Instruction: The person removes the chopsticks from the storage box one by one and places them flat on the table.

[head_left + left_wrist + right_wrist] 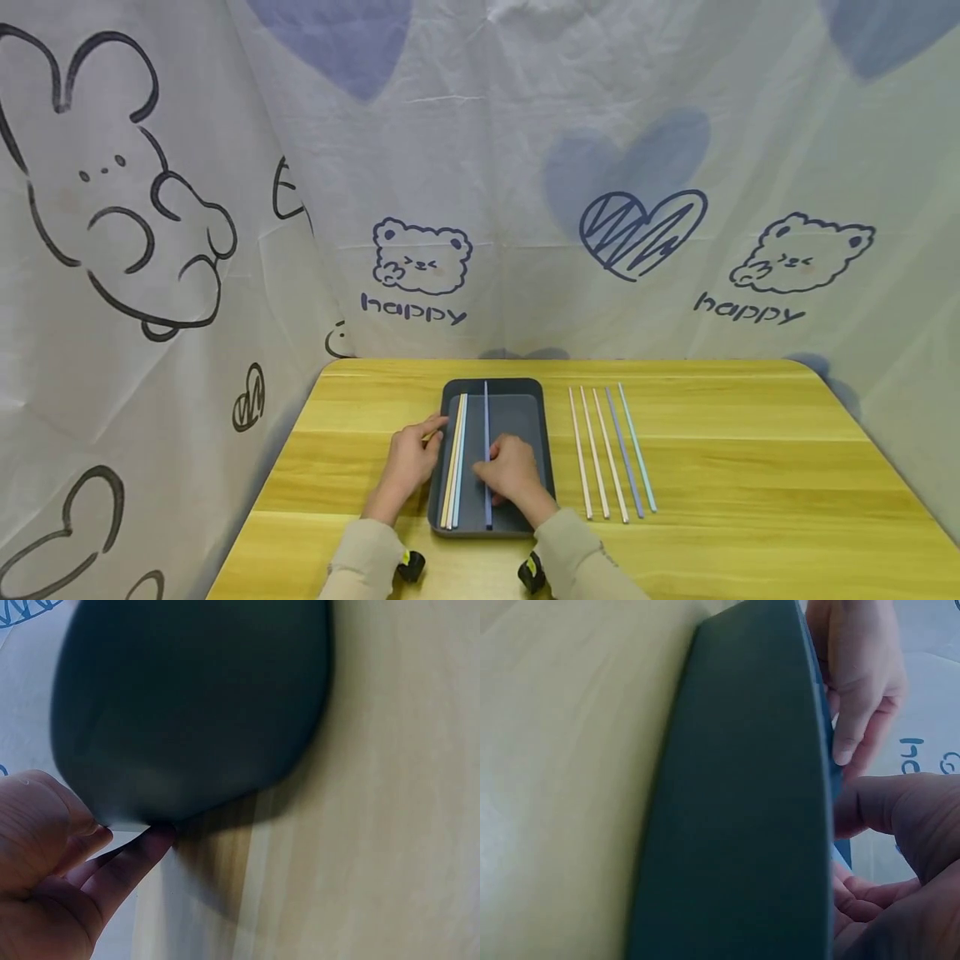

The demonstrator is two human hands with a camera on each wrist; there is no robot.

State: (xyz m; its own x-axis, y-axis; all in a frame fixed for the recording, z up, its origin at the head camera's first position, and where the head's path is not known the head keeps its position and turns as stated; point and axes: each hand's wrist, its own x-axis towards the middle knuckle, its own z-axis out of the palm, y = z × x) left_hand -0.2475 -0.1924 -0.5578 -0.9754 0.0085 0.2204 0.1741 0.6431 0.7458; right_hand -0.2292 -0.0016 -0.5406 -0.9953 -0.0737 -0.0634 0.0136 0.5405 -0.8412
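Note:
A dark grey rectangular tray (521,417) lies on the table. My left hand (411,457) grips its left rim; in the left wrist view the thumb and fingers meet at the tray's edge. Over the middle of the tray, my right hand (512,468) pinches a dark blue chopstick (487,421) that points lengthwise. Along the tray's left side lie a yellowish chopstick (454,450) and a light blue chopstick (461,454), close together. In the right wrist view, the tray's outer wall (735,787) hides most of the chopsticks.
Right of the tray, several chopsticks lie side by side on the wooden table (750,467): pale pink ones (596,450), a purple-blue one (624,450) and a light blue one (637,446). A printed white curtain (525,275) stands behind the table and along its sides.

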